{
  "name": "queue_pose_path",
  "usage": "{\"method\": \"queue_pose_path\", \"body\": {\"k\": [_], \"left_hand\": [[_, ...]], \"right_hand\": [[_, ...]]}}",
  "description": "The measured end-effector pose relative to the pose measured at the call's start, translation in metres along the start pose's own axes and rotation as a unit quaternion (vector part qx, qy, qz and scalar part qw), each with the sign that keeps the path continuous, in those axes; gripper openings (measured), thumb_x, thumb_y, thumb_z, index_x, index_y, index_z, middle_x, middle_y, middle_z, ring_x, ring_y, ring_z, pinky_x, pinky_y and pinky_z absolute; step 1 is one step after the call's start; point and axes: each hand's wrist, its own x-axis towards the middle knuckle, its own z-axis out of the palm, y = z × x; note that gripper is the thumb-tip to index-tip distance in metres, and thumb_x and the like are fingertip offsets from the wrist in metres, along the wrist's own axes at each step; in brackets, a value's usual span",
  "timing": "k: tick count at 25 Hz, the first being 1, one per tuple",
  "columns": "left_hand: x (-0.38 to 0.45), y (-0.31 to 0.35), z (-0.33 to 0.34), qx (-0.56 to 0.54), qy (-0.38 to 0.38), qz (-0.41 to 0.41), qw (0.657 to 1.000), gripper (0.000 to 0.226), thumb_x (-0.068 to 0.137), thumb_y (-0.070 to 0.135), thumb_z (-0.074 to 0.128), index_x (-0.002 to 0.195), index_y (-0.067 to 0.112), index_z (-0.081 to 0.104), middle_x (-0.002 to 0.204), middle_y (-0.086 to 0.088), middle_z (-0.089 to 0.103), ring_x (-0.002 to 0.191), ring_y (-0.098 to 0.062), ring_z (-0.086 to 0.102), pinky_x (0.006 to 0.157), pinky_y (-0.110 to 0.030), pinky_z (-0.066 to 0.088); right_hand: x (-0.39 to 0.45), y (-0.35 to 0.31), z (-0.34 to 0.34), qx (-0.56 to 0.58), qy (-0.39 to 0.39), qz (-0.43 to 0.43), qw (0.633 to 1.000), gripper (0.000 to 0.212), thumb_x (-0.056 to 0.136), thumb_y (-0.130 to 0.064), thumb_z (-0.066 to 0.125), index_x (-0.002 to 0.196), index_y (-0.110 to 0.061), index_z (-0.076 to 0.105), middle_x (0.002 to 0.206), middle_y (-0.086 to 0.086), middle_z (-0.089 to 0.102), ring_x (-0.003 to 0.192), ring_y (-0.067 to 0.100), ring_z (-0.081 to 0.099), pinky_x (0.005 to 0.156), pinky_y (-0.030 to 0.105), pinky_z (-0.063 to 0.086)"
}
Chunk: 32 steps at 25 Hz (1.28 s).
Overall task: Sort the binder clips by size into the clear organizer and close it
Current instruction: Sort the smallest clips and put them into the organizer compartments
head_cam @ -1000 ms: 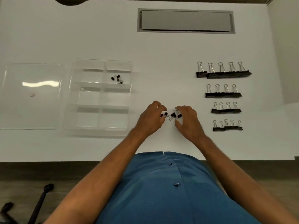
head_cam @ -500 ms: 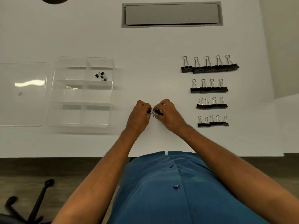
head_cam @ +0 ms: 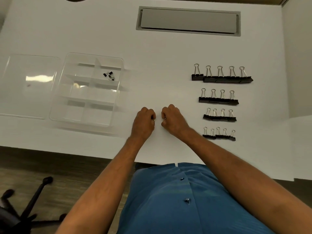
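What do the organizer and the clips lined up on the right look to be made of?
Organizer: clear, glossy, likely hard plastic; the table shows through and light glints on it. Binder clips: matte black bodies with shiny silver wire handles, probably metal.

Head-worn view, looking steeply down, near table point(head_cam: 101, 39)

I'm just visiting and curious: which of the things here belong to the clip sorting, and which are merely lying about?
Part of the job:
- clear organizer, with tiny clips in one compartment
- its lid, lying off beside it
- four rows of binder clips on the right
- left hand and right hand, both curled

Just there:
- grey hatch in the table
- chair base on the floor
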Motion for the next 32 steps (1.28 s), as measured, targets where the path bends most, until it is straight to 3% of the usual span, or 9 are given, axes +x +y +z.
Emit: {"method": "queue_pose_path", "body": {"k": [4, 9, 15, 20, 26, 32], "left_hand": [[0.000, 0.001, -0.001, -0.017, 0.000, -0.011, 1.000, 0.014, 0.087, 0.000, 0.056, 0.088, 0.011, 0.064, 0.095, -0.004, 0.055, 0.082, -0.018, 0.053, 0.071, -0.030, 0.050], [-0.005, -0.001, -0.002, -0.024, -0.022, 0.007, 0.999, 0.014, 0.087, 0.015, 0.069, 0.097, 0.012, 0.059, 0.102, -0.003, 0.050, 0.084, -0.014, 0.048, 0.074, -0.021, 0.040], [0.005, -0.005, -0.006, -0.012, -0.050, 0.001, 0.999, 0.008, 0.091, 0.013, 0.067, 0.091, 0.013, 0.059, 0.098, -0.002, 0.051, 0.083, -0.017, 0.051, 0.075, -0.029, 0.047], [0.017, -0.011, -0.014, -0.024, -0.106, -0.004, 0.994, 0.015, 0.089, 0.019, 0.072, 0.102, 0.016, 0.066, 0.100, -0.003, 0.056, 0.085, -0.016, 0.057, 0.077, -0.024, 0.046], [0.013, -0.015, -0.011, 0.032, -0.127, 0.040, 0.991, 0.020, 0.089, 0.000, 0.062, 0.104, 0.014, 0.060, 0.105, -0.003, 0.051, 0.092, -0.019, 0.052, 0.081, -0.031, 0.050], [0.003, -0.009, -0.006, 0.050, -0.093, 0.051, 0.993, 0.025, 0.086, -0.011, 0.054, 0.099, 0.009, 0.063, 0.105, -0.007, 0.053, 0.097, -0.019, 0.044, 0.078, -0.027, 0.044]], "right_hand": [[0.003, 0.006, -0.001, 0.029, -0.004, 0.012, 0.999, 0.011, 0.083, -0.005, 0.061, 0.082, -0.015, 0.060, 0.097, 0.001, 0.050, 0.087, 0.019, 0.051, 0.069, 0.035, 0.052], [-0.003, 0.013, 0.000, 0.068, 0.020, -0.001, 0.997, 0.011, 0.087, -0.007, 0.064, 0.094, -0.013, 0.071, 0.104, 0.005, 0.057, 0.091, 0.017, 0.056, 0.077, 0.028, 0.050], [-0.007, 0.015, -0.001, 0.092, 0.003, 0.002, 0.996, 0.021, 0.088, -0.006, 0.068, 0.105, -0.016, 0.063, 0.108, 0.001, 0.053, 0.096, 0.017, 0.053, 0.085, 0.031, 0.050], [-0.005, 0.012, 0.000, 0.091, 0.012, 0.015, 0.996, 0.027, 0.084, 0.000, 0.061, 0.105, -0.015, 0.064, 0.103, 0.000, 0.054, 0.096, 0.021, 0.052, 0.082, 0.035, 0.050], [-0.007, 0.004, 0.001, 0.049, 0.022, 0.014, 0.998, 0.021, 0.082, 0.000, 0.059, 0.097, -0.015, 0.063, 0.096, -0.006, 0.048, 0.091, 0.017, 0.046, 0.072, 0.032, 0.047], [-0.008, 0.005, 0.000, 0.087, 0.035, 0.030, 0.995, 0.018, 0.083, -0.002, 0.059, 0.096, -0.013, 0.063, 0.096, 0.000, 0.056, 0.089, 0.019, 0.051, 0.074, 0.035, 0.049]]}}
